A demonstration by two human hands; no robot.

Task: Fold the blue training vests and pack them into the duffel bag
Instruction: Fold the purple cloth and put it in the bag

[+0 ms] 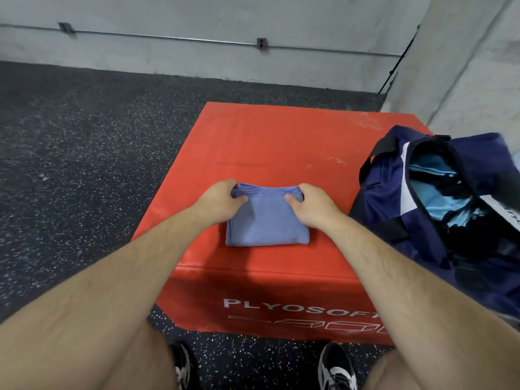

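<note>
A blue training vest [267, 220], folded into a small square, lies on top of the red plyo box [267, 136]. My left hand [222, 202] grips its far left corner, thumb on top and fingers curled round the edge. My right hand [309, 205] grips the far right corner the same way. The navy duffel bag [399, 192] sits open on the right side of the box, touching my right forearm. Light blue fabric [439, 190] shows inside the bag.
The box stands on dark speckled rubber flooring [84, 164], with a grey wall [197, 38] behind and a wall corner at the right. My shoes [336, 367] are at the box's front edge.
</note>
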